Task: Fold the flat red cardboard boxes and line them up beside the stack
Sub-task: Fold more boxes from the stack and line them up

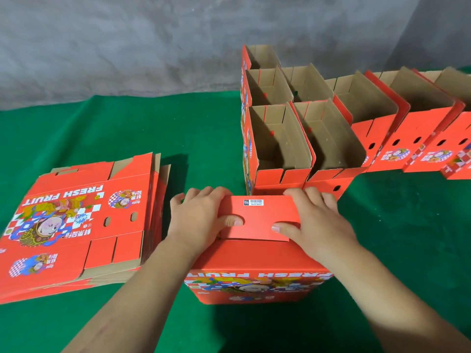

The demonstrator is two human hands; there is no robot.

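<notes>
A green surface runs back to a grey wall. At 6 o'clock stands the box being folded; both hands press its top flap down. The left hand grips the flap's left edge, thumb curled onto it, and the right hand does the same on the right. At 9 o'clock lies the stack of flats, many still unfolded. From 12 to 3 o'clock the folded boxes stand in rows, so the job looks partly done.
</notes>
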